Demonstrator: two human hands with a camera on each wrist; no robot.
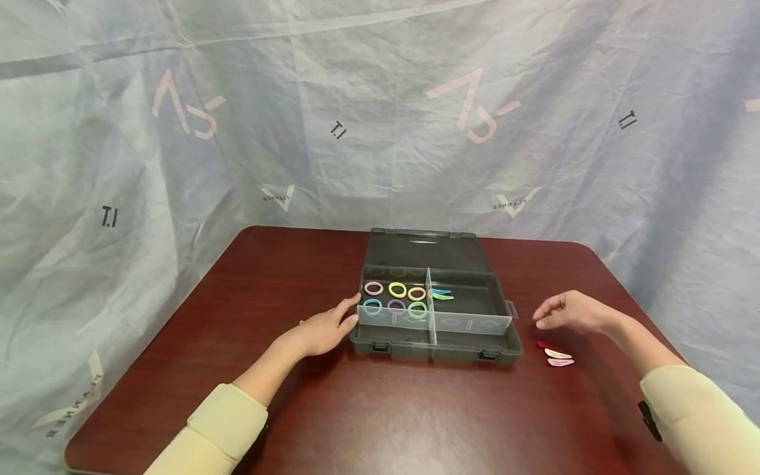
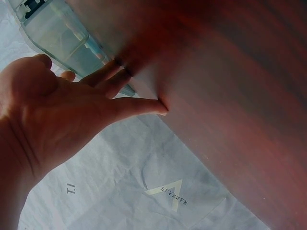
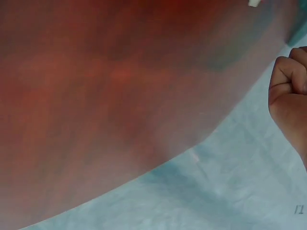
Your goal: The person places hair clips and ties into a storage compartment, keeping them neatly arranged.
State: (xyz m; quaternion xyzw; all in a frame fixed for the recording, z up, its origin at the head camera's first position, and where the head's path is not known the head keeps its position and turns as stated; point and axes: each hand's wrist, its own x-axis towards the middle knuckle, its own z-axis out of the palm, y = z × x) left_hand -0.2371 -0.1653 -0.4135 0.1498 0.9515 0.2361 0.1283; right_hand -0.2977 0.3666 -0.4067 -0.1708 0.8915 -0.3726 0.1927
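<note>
A grey see-through compartment box (image 1: 368, 348) lies on the table with its lid (image 1: 424, 251) tipped back. Its back left compartment holds several hair ties (image 1: 397, 290) in different colours. In the back right compartment, against the divider, are a blue hair clip (image 1: 441, 291) and a green hair clip (image 1: 443, 297). My left hand (image 1: 323, 332) rests at the box's left side, fingers extended. Right of the box, my right hand (image 1: 572, 313) hovers with loosely bent fingers and nothing visible in them. Below it lie a red hair clip (image 1: 547, 345), a cream one (image 1: 558, 354) and a pink one (image 1: 561, 362).
The dark red-brown table (image 1: 285, 264) has rounded corners. Grey-white printed sheeting (image 1: 368, 132) hangs behind it and at both sides. A latch tab (image 1: 511, 309) sticks out from the box's right side.
</note>
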